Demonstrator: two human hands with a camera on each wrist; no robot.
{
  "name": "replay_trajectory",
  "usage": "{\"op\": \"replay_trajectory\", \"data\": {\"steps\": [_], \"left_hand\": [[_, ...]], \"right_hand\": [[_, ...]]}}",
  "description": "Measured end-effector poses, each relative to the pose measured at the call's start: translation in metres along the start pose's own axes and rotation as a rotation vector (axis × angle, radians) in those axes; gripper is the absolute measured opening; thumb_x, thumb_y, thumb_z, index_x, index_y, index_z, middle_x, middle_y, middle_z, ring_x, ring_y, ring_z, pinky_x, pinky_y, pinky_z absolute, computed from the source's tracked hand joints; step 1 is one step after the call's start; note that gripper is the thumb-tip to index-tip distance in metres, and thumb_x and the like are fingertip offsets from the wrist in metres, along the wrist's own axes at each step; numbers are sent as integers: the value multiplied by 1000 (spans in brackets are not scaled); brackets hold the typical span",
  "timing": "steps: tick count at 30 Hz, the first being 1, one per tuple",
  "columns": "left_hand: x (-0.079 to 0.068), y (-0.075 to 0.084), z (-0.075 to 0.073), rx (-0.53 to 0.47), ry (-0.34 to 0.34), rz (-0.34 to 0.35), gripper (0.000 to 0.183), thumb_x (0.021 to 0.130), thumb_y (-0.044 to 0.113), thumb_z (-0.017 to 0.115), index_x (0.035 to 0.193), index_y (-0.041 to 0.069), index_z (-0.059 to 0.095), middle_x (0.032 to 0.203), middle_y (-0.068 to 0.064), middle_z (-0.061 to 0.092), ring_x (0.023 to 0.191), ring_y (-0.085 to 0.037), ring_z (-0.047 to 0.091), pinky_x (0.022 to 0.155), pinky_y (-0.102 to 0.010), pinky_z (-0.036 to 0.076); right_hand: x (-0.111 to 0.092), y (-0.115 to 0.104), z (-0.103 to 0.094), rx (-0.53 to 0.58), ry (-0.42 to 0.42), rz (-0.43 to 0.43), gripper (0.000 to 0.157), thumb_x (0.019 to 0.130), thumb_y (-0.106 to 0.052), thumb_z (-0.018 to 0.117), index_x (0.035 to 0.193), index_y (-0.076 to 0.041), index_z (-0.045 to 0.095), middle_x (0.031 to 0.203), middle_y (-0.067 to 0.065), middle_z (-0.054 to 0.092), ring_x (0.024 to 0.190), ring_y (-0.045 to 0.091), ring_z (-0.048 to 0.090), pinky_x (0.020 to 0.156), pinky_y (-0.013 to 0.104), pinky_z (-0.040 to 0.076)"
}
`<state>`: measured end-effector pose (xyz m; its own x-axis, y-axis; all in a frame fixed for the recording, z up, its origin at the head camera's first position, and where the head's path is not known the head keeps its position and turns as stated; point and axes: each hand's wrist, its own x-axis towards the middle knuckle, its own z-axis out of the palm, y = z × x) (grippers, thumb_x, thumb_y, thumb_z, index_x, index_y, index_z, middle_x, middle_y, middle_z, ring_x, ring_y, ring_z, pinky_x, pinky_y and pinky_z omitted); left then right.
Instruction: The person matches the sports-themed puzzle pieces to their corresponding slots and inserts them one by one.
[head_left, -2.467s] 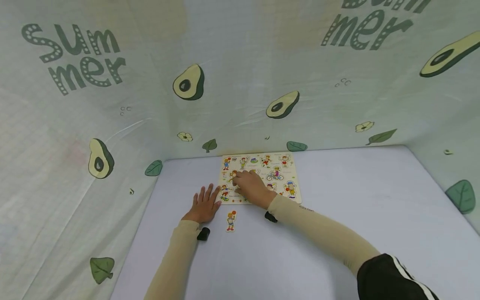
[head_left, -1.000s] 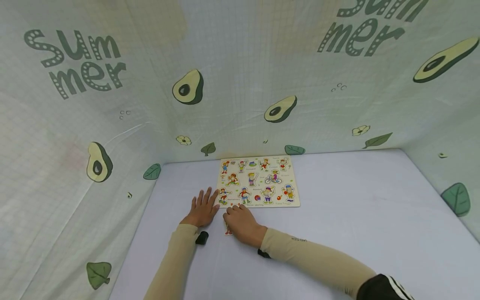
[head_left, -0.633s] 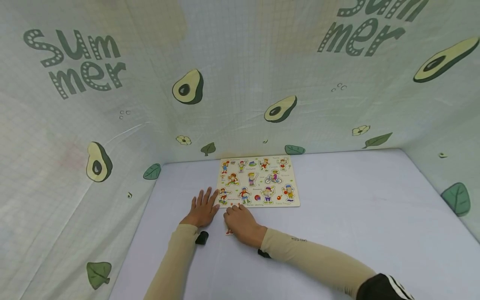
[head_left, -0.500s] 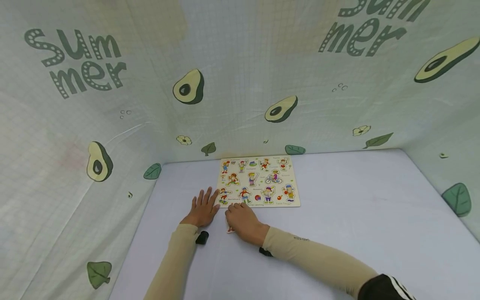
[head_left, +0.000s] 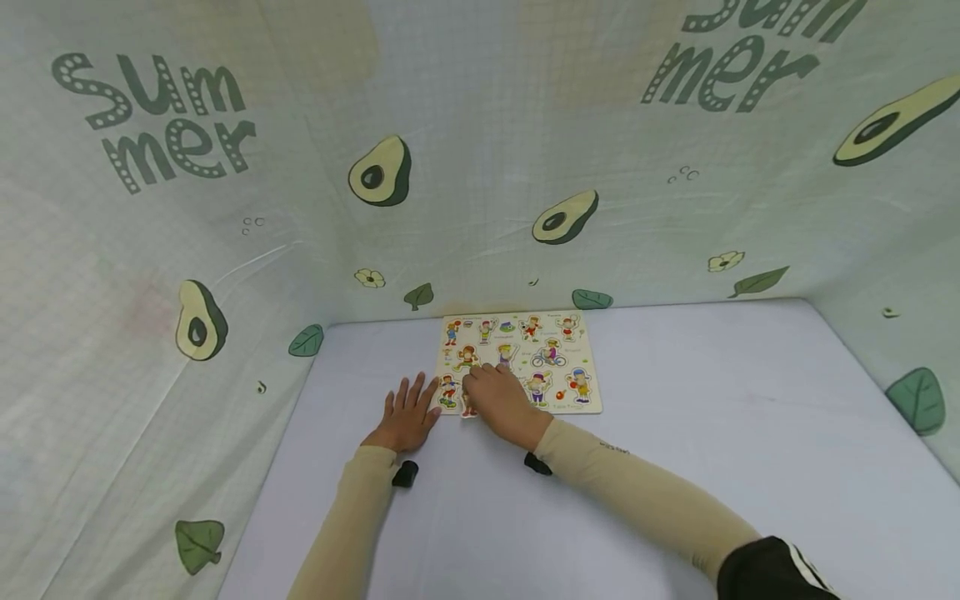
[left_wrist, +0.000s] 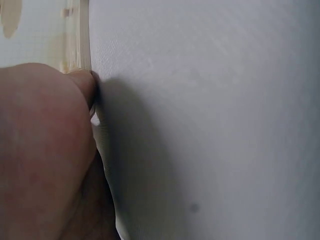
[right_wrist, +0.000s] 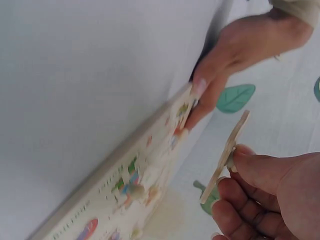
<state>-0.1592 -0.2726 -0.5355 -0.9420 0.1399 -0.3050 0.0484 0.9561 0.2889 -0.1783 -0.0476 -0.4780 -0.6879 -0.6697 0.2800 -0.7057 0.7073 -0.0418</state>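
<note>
A wooden puzzle board (head_left: 592, 360) printed with sporting children lies near the back of the table. My right hand (head_left: 507, 406) is over its lower left part. In the right wrist view, its thumb and fingers pinch a flat wooden puzzle piece (right_wrist: 226, 159) by the small knob, holding it above the board. From the head, only the lower end of that piece shows. My left hand (head_left: 406, 417) lies with spread fingers beside the board's left edge; its fingertips (right_wrist: 199, 86) touch that edge. Several figure pieces (head_left: 549, 353) sit on the board.
White cloth covers the table (head_left: 675, 400). A curtain (head_left: 465, 108) printed with avocados and leaves rises behind it and at both sides. Small black wrist cameras sit under both forearms, such as the left device (head_left: 406, 474).
My right hand moved from the board toward me, took hold of the loose puzzle piece on the table and carried it up over the board's lower left. My left hand stayed put.
</note>
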Motion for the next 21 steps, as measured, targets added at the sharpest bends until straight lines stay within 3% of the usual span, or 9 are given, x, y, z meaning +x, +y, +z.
{"op": "replay_trajectory", "data": {"steps": [8,21], "left_hand": [[-3,0,-1,-3,6,13,64,116,39,34,171,12,16,177,-20,2,161,-49,-4,127,-69,0],[1,-2,0,-24,20,18,65,115,38,36,171,12,17,177,-20,2,161,-49,-5,126,-69,-1]], "right_hand": [[23,19,-5,40,28,26,16,96,-23,79,103,-10,74,101,3,72,98,21,69,84,38,57],[62,45,4,167,-26,130,9,100,-19,76,102,-10,74,103,6,72,101,25,69,90,43,57]]}}
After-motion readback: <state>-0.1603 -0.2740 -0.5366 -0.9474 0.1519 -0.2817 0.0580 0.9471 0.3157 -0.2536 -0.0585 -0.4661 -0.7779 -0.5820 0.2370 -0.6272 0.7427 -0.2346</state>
